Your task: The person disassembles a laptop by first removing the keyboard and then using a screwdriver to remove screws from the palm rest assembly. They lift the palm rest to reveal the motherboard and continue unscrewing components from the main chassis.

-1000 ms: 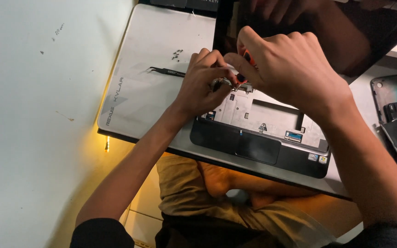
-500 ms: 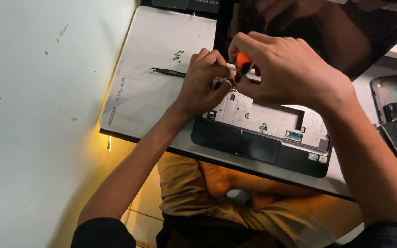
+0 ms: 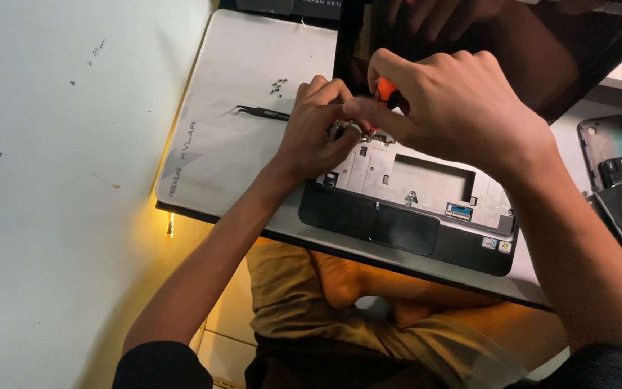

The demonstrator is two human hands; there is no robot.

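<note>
Your right hand (image 3: 462, 108) fingers grip an orange screwdriver (image 3: 386, 91) on the keyboardless laptop (image 3: 404, 194); left hand (image 3: 318, 130) fingers pinch beside its tip. Loose screws (image 3: 277, 86) lie left of your fingers; disassembly looks partway.

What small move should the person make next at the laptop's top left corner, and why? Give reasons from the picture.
Probably keep the left hand steadying that corner while the right hand turns the orange-handled screwdriver. Its tip is hidden between the fingers over the bare metal frame of the laptop base, and loose screws lie on the grey mat beside tweezers.
</note>
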